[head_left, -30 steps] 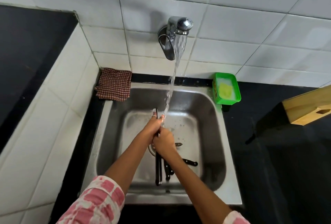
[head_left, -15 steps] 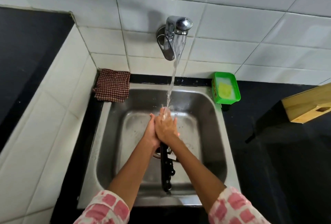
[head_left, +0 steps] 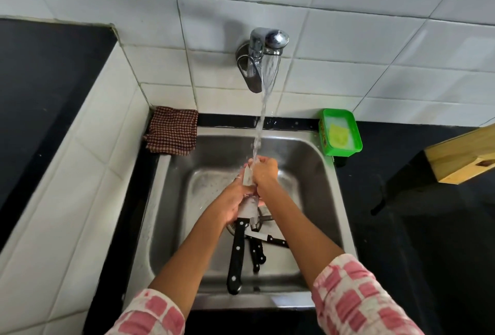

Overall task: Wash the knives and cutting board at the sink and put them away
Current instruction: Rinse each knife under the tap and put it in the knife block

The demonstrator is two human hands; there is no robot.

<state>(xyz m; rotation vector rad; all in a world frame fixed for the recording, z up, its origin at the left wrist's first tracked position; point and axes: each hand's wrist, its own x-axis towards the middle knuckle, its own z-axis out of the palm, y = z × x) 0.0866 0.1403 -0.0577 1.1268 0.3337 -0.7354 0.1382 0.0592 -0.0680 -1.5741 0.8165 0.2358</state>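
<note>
A large knife with a black riveted handle points away from me over the steel sink, its blade under the running water. My left hand grips the blade near the handle. My right hand is closed around the blade's far part, right under the stream. More black-handled knives lie on the sink floor by the drain. A wooden block, perhaps the cutting board, juts in at the right edge.
The wall tap pours water into the sink. A checked cloth lies at the sink's back left corner. A green soap tub sits at the back right. Black counter lies to the right, a white tiled ledge to the left.
The big knife has slid back toward me, so its black handle shows fully. My right hand has moved up the blade to the stream while my left hand dropped toward the handle.
</note>
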